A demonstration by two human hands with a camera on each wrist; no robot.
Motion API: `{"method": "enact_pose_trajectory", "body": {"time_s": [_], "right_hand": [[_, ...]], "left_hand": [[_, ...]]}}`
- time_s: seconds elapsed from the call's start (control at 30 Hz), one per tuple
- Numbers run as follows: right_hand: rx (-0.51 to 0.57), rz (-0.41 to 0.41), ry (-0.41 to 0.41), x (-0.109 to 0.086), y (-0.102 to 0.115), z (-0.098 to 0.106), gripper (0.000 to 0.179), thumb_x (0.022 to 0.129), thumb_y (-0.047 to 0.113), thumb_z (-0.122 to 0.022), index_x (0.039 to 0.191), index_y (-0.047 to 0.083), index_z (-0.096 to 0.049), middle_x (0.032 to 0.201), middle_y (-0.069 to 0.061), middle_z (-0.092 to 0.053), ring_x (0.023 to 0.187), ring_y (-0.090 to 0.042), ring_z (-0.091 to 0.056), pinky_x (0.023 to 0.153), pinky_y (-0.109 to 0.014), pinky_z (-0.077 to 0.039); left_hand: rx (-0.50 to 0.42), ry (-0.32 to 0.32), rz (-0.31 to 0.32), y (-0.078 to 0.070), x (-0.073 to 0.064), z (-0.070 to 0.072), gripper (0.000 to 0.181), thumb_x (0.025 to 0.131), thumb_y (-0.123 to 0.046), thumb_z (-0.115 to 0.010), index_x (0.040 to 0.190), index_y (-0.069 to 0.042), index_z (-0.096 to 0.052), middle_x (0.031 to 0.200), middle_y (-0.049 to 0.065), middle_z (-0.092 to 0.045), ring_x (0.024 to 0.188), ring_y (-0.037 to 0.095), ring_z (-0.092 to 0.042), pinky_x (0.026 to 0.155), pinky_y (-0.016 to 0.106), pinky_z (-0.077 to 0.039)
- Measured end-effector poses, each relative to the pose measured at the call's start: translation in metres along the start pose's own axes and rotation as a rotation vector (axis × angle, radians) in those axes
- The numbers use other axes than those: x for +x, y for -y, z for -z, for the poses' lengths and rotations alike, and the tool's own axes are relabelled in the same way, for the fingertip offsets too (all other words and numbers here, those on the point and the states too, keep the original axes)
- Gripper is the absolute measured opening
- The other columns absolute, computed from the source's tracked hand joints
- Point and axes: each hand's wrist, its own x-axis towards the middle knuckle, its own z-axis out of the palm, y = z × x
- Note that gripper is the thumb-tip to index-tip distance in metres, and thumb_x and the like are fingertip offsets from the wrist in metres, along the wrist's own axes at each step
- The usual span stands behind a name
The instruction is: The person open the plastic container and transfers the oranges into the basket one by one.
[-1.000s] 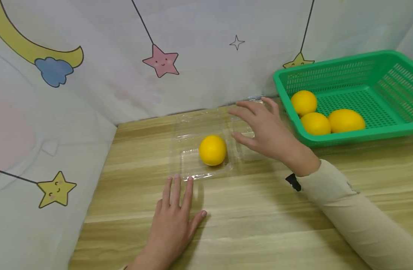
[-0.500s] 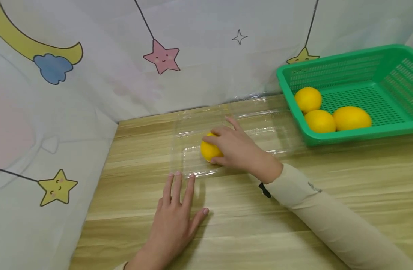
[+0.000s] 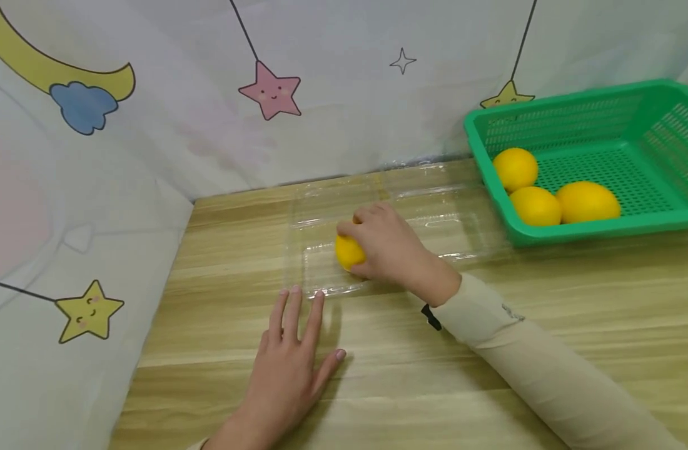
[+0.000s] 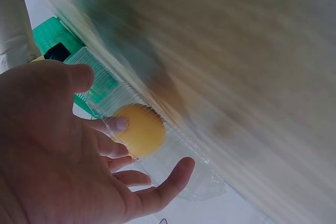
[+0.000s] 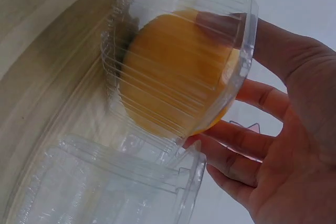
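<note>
A yellow lemon [image 3: 348,251] sits in the left half of a clear plastic clamshell container [image 3: 321,275] that lies unfolded on the table. My right hand [image 3: 391,250] grips the lemon from its right side, thumb toward the front and fingers over the far side. Through the clear wall in the right wrist view, the lemon [image 5: 168,77] shows between thumb and fingers. My left hand [image 3: 284,369] lies with its fingers extended and thumb spread, fingertips at the container's front edge; it holds nothing. The right hand covers part of the lemon in the head view.
A green plastic basket [image 3: 580,231] stands at the back right beside the container, with three more lemons [image 3: 588,201] in its left part. A white cloth with printed stars [image 3: 271,92] rises behind and to the left of the wooden table [image 3: 220,269].
My right hand has moved left from over the container's right half and taken hold of the lemon. My left hand and the basket's lemons have stayed put.
</note>
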Motion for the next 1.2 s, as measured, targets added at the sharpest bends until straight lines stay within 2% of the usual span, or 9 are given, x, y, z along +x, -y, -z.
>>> {"method": "enact_pose_trajectory", "body": {"time_s": [0.33, 0.6, 0.83, 1.07, 1.2], "right_hand": [[-0.010, 0.016, -0.026, 0.003, 0.005, -0.002, 0.047, 0.082, 0.029, -0.089, 0.124, 0.014, -0.073, 0.118, -0.011, -0.072, 0.105, -0.034, -0.067, 0.107, -0.052, -0.047], [0.024, -0.017, 0.007, 0.001, 0.008, -0.001, 0.048, 0.086, 0.028, -0.087, 0.128, 0.015, -0.070, 0.119, -0.010, -0.068, 0.094, -0.031, -0.065, 0.094, -0.050, -0.054], [0.019, -0.031, 0.023, 0.001, 0.005, -0.002, 0.052, 0.085, 0.032, -0.088, 0.131, 0.017, -0.068, 0.121, -0.010, -0.067, 0.098, -0.031, -0.066, 0.096, -0.050, -0.053], [0.011, -0.031, 0.019, 0.003, 0.008, -0.007, 0.052, 0.085, 0.032, -0.088, 0.131, 0.020, -0.068, 0.126, -0.015, -0.066, 0.113, -0.040, -0.064, 0.109, -0.057, -0.045], [0.003, -0.041, 0.010, 0.004, 0.011, -0.009, 0.049, 0.086, 0.032, -0.089, 0.130, 0.021, -0.069, 0.126, -0.015, -0.066, 0.114, -0.041, -0.063, 0.107, -0.056, -0.045]], "left_hand": [[0.007, 0.012, 0.001, 0.003, -0.001, 0.000, 0.089, 0.101, -0.058, -0.063, 0.166, -0.006, -0.031, 0.163, 0.032, -0.033, 0.152, 0.051, -0.029, 0.098, 0.061, -0.056], [0.008, 0.004, 0.000, 0.003, -0.003, -0.001, 0.090, 0.100, -0.055, -0.066, 0.167, -0.007, -0.030, 0.163, 0.032, -0.034, 0.152, 0.050, -0.031, 0.097, 0.061, -0.056], [0.018, 0.004, -0.009, 0.003, -0.001, -0.004, 0.091, 0.099, -0.056, -0.068, 0.167, -0.007, -0.030, 0.163, 0.032, -0.034, 0.152, 0.050, -0.031, 0.097, 0.061, -0.056], [0.026, -0.002, -0.010, 0.003, -0.002, -0.004, 0.086, 0.104, -0.056, -0.060, 0.167, -0.007, -0.029, 0.163, 0.031, -0.034, 0.151, 0.050, -0.032, 0.098, 0.060, -0.055], [0.031, -0.023, -0.015, 0.003, -0.002, -0.004, 0.083, 0.105, -0.057, -0.056, 0.167, -0.007, -0.030, 0.163, 0.031, -0.035, 0.151, 0.049, -0.033, 0.098, 0.060, -0.055]]}}
